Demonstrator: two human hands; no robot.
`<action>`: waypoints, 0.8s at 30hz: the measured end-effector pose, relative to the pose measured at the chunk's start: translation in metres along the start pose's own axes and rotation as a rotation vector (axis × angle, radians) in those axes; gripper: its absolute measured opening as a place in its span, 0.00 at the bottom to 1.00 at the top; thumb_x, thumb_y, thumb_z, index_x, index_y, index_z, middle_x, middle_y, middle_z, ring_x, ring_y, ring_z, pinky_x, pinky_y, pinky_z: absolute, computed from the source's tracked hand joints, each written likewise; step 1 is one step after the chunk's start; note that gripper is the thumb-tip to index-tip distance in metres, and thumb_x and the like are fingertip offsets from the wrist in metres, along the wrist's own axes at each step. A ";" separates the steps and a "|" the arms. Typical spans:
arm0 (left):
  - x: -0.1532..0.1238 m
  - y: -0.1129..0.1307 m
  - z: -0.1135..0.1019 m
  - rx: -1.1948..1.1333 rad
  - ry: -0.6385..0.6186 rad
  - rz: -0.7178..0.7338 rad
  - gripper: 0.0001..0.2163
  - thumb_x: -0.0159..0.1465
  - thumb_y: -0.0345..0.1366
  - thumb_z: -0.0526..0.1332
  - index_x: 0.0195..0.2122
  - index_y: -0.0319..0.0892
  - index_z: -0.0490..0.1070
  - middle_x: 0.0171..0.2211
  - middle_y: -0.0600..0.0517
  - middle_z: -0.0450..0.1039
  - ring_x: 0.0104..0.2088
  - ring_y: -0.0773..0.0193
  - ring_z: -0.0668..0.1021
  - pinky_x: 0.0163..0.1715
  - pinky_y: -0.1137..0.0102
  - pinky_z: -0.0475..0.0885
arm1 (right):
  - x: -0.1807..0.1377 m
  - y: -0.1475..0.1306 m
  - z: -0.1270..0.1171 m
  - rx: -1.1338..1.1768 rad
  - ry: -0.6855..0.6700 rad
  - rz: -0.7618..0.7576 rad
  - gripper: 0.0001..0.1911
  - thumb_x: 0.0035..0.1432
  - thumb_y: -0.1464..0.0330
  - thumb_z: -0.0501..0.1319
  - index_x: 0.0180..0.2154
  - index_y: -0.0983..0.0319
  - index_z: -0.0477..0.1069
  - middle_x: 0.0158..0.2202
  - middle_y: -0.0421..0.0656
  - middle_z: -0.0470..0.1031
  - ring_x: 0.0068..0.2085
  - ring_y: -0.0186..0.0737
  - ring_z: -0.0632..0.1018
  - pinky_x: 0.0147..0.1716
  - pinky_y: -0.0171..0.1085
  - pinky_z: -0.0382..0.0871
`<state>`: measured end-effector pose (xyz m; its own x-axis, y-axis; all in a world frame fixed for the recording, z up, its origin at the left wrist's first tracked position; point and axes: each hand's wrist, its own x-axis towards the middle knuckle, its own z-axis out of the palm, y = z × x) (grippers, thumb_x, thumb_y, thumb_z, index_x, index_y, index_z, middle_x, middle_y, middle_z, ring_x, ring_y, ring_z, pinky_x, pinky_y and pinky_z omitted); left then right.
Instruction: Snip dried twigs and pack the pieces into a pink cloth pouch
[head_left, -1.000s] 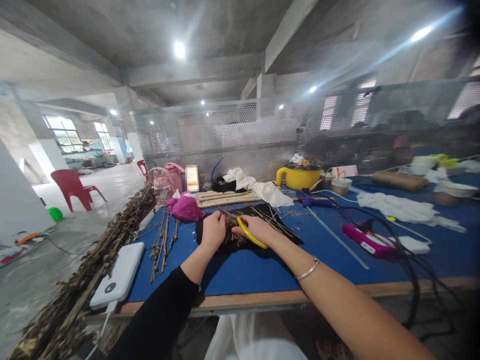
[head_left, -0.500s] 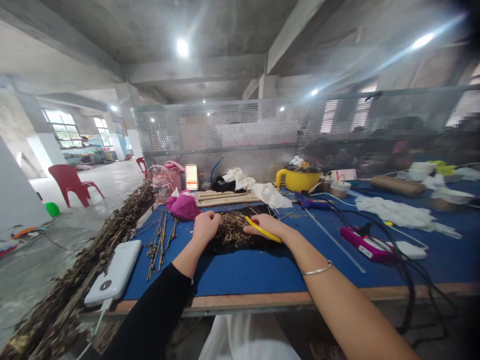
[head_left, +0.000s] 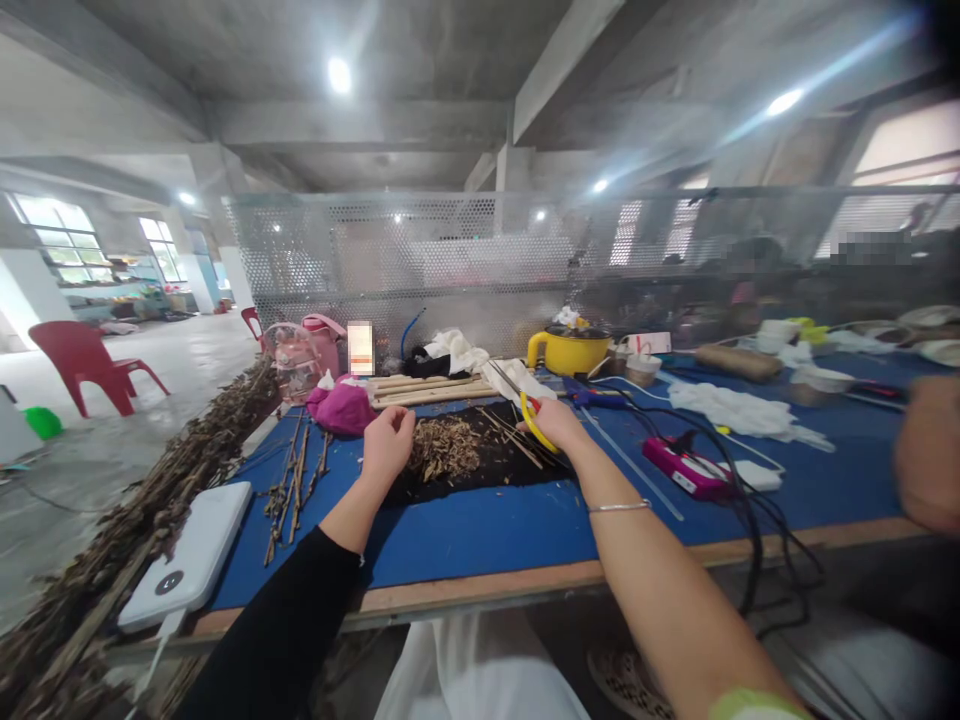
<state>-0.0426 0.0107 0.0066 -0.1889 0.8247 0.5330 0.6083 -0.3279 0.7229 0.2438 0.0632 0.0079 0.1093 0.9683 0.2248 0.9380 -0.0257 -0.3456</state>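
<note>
My right hand (head_left: pixel 556 424) is closed round yellow-handled scissors (head_left: pixel 527 410), whose blades point up and left over thin twigs (head_left: pixel 508 432). My left hand (head_left: pixel 385 444) is curled shut at the left edge of a black cloth (head_left: pixel 491 468); what it holds, if anything, is hidden. Between the hands a heap of cut brown twig pieces (head_left: pixel 445 447) lies on the cloth. All this rests on a blue-topped table (head_left: pixel 480 525).
A white power bank (head_left: pixel 187 555) lies at the table's left front corner beside long dry branches (head_left: pixel 142 510). Loose sticks (head_left: pixel 292 480), a magenta cloth (head_left: pixel 341 408), wooden rods (head_left: pixel 420 388), a yellow pot (head_left: pixel 568 351), a pink device (head_left: pixel 686 468) with black cables, and another person's blurred shape (head_left: pixel 928 455) at right.
My hands have drawn apart, baring the heap of cut pieces. The right hand has moved right and tipped the scissors upward. The view has swung, and another person has come in at right.
</note>
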 end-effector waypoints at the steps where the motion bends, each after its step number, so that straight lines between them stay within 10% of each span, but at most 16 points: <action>1: 0.000 0.000 0.001 -0.002 -0.001 0.004 0.11 0.57 0.41 0.53 0.28 0.40 0.70 0.22 0.54 0.70 0.25 0.67 0.70 0.29 0.73 0.62 | -0.002 -0.005 0.004 -0.001 0.004 -0.011 0.19 0.42 0.63 0.65 0.37 0.65 0.70 0.36 0.52 0.75 0.38 0.48 0.75 0.31 0.35 0.61; 10: -0.002 -0.002 0.004 -0.008 -0.061 -0.004 0.10 0.57 0.40 0.53 0.30 0.40 0.71 0.23 0.53 0.72 0.26 0.66 0.72 0.29 0.73 0.64 | -0.015 -0.038 0.030 0.053 0.020 -0.146 0.05 0.48 0.71 0.57 0.32 0.62 0.67 0.33 0.46 0.75 0.36 0.42 0.74 0.28 0.32 0.57; 24: -0.002 -0.004 0.005 0.004 -0.074 -0.013 0.11 0.57 0.38 0.54 0.36 0.39 0.71 0.24 0.53 0.71 0.26 0.66 0.72 0.30 0.72 0.65 | -0.013 -0.036 0.025 0.417 -0.013 -0.191 0.12 0.48 0.70 0.59 0.37 0.63 0.66 0.37 0.41 0.76 0.30 0.33 0.75 0.29 0.31 0.67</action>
<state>-0.0407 0.0127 0.0010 -0.1391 0.8607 0.4897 0.6092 -0.3155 0.7276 0.2002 0.0580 -0.0050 -0.0596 0.9490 0.3097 0.7278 0.2537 -0.6371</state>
